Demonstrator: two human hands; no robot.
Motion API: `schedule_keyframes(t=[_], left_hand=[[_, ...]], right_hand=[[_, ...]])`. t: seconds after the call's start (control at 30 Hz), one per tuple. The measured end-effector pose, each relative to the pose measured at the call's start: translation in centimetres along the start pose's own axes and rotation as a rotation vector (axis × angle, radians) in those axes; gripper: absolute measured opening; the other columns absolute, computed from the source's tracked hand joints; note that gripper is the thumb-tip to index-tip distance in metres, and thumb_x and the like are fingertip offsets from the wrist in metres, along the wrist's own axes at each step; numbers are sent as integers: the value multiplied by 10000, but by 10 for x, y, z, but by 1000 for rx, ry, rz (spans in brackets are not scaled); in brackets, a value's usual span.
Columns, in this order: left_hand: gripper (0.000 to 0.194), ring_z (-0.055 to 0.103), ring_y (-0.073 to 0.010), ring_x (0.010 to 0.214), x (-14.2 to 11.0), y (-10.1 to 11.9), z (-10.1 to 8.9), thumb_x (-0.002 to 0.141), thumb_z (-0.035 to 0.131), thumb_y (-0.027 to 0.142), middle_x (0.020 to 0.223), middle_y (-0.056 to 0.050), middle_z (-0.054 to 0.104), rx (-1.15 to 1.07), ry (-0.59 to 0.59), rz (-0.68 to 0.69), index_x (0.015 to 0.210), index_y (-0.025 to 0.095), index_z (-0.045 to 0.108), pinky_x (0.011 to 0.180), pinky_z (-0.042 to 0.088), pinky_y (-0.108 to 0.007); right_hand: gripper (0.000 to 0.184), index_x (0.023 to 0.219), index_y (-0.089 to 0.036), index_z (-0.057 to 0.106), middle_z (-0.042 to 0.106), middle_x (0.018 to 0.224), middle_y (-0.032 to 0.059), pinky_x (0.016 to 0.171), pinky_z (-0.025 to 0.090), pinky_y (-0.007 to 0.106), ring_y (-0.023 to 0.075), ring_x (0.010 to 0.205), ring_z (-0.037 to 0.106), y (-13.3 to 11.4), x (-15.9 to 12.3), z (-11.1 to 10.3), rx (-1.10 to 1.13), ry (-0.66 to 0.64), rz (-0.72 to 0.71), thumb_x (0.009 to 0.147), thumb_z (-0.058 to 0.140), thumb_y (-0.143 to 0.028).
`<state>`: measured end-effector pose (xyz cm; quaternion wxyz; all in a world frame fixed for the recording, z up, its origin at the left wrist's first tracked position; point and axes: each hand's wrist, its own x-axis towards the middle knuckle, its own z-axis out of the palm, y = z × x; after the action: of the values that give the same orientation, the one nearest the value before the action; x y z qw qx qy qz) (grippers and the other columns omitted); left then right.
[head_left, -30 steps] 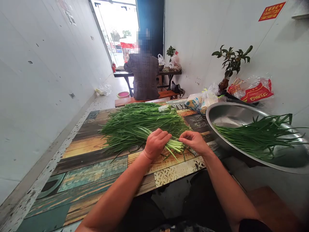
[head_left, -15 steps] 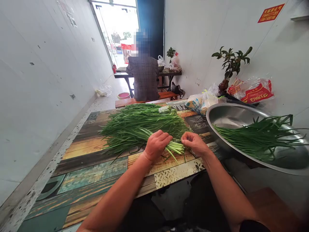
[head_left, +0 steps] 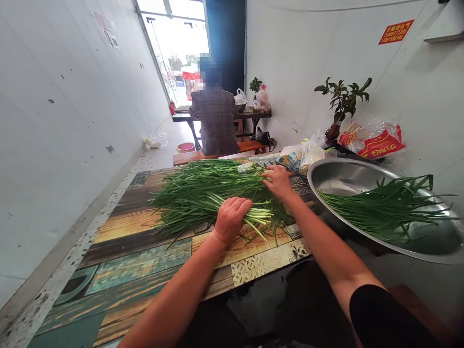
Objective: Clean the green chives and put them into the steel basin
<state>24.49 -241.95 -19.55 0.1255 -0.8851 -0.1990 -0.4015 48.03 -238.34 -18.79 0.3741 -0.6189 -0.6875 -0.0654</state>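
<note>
A bunch of garlic chives (head_left: pixel 259 215) lies in my left hand (head_left: pixel 232 217), whose fingers are wrapped round it close to the pale stem ends. The stems point right, and the green leaves run left into a large pile of garlic chives (head_left: pixel 203 188) on the table. My right hand (head_left: pixel 278 181) reaches to the far right end of that pile, fingers bent and partly apart at the stems. Whether it pinches a stem is too small to tell. Just left of its fingertips, a whitish wrapped band (head_left: pixel 246 167) sits on the pile.
On the right stands a wide steel basin (head_left: pixel 335 169) with more chives (head_left: pixel 384 208) in it. Behind it are plastic bags (head_left: pixel 302 154), a red package (head_left: pixel 380 145) and a potted plant (head_left: pixel 342 96). A person (head_left: pixel 213 116) sits with their back to me at another table (head_left: pixel 253 115).
My right hand has moved away from the stem ends of the held bunch, forward and slightly left to the pile's far right end. My left hand keeps its hold, shifted slightly left.
</note>
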Motion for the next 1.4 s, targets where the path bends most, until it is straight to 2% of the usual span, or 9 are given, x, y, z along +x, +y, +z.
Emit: schedule_keyframes(t=[0.17, 0.33, 0.53, 0.63, 0.73, 0.97, 1.1, 1.27, 1.4], left_hand=[[162, 581, -183, 776, -1, 0, -1, 923, 447, 222, 893, -67, 684, 11, 64, -34, 970, 173, 594, 722, 445, -316], [111, 578, -215, 1036, -1, 1, -1, 892, 501, 155, 1094, -93, 677, -45, 192, -86, 975, 174, 572, 897, 459, -366], [129, 552, -218, 1159, -1, 3, 3, 900, 480, 167, 1182, -99, 656, -88, 87, -8, 985, 185, 575, 974, 435, -402], [123, 615, -196, 984, -1, 4, 5, 902, 470, 180, 1051, -93, 692, -102, 42, 9, 969, 174, 573, 887, 468, -366], [130, 608, -178, 824, -2, 4, 6, 905, 455, 189, 919, -82, 691, -105, 27, 1, 952, 166, 574, 766, 473, -325], [176, 600, -174, 822, -6, 2, 9, 908, 419, 157, 915, -77, 689, -122, 73, 4, 998, 172, 569, 766, 465, -313], [214, 598, -183, 833, -5, 2, 7, 911, 387, 129, 942, -86, 692, -77, 70, 34, 1005, 163, 576, 767, 455, -320], [232, 597, -182, 827, -3, 3, 4, 921, 380, 155, 955, -88, 688, -30, 15, 41, 1004, 175, 596, 762, 442, -327], [250, 591, -181, 824, -4, 3, 4, 924, 359, 140, 948, -89, 684, -35, 27, 41, 998, 169, 596, 763, 441, -325]], right_hand=[[147, 840, -214, 743, 692, 1015, 71, 964, 401, 408, 229, 1000, 586, -15, -11, -15, 189, 24, -28, 823, 606, -267], [240, 883, -220, 734, 734, 835, 27, 799, 495, 331, 195, 815, 659, -47, -48, -33, 566, -66, 201, 816, 607, -413], [231, 824, -205, 728, 735, 835, 29, 746, 506, 313, 192, 781, 664, -70, -69, -39, 717, -165, 272, 773, 628, -407], [244, 807, -203, 718, 726, 821, 23, 742, 495, 296, 177, 777, 650, -72, -69, -42, 732, -221, 238, 790, 605, -419], [244, 786, -204, 703, 714, 775, 18, 715, 483, 287, 164, 731, 631, -66, -70, -43, 706, -102, 305, 778, 610, -430], [369, 619, -185, 587, 581, 549, -5, 548, 394, 267, 121, 512, 484, -44, -79, -43, 543, 138, 525, 719, 664, -532], [300, 739, -194, 602, 589, 692, 16, 639, 429, 287, 143, 632, 521, -54, -84, -53, 349, 280, 371, 825, 578, -480], [176, 869, -227, 667, 614, 930, 57, 778, 466, 317, 186, 874, 570, -72, -84, -59, 411, 40, 39, 833, 613, -390], [207, 744, -210, 631, 599, 858, 52, 738, 457, 308, 175, 823, 562, -64, -82, -53, 367, 156, 111, 871, 552, -354]])
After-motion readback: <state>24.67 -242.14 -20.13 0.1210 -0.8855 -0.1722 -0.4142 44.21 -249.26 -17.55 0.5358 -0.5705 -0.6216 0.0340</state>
